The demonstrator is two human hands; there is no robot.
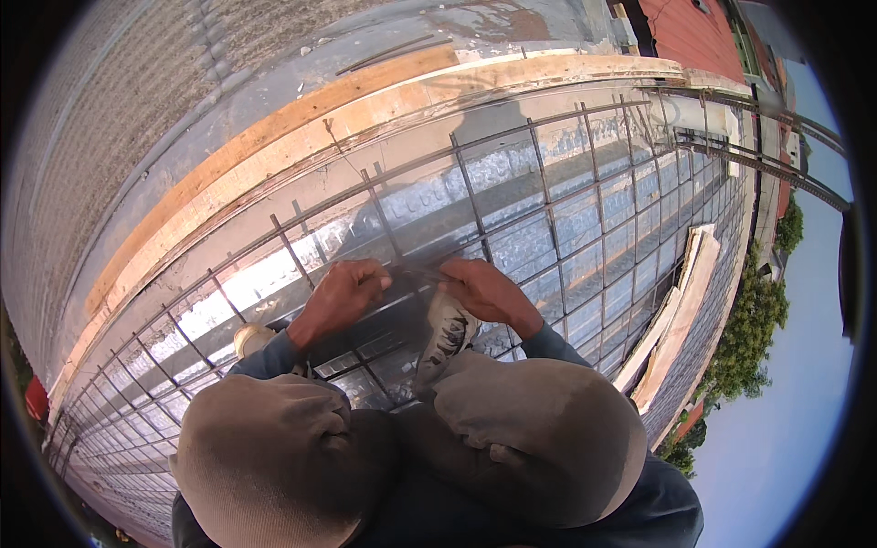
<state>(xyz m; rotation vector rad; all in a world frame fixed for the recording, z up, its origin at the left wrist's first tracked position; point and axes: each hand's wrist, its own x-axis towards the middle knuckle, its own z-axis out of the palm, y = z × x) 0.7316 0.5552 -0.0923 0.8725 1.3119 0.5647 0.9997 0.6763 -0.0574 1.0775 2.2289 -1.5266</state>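
Note:
My left hand (352, 290) is closed, fingers curled in, just above the rebar grid. Facing it, my right hand (482, 290) pinches with thumb and forefinger. A thin, blurred wire (420, 274) seems to stretch between the two hands; its ends are hidden in my fingers. Below them lies the rebar mesh (554, 212), its bars crossing over shiny metal decking (585, 219). My bent knees rise in front, with one worn shoe (449, 327) under my right hand and the other shoe (253, 339) beside my left forearm.
A long wooden board (265, 137) edges the decking on the far side, with a corrugated roof (137, 100) past it. Loose planks (671, 315) lie on the mesh at right. Thick rebar rods (767, 164) jut out at upper right. Trees (744, 320) stand beyond the right edge.

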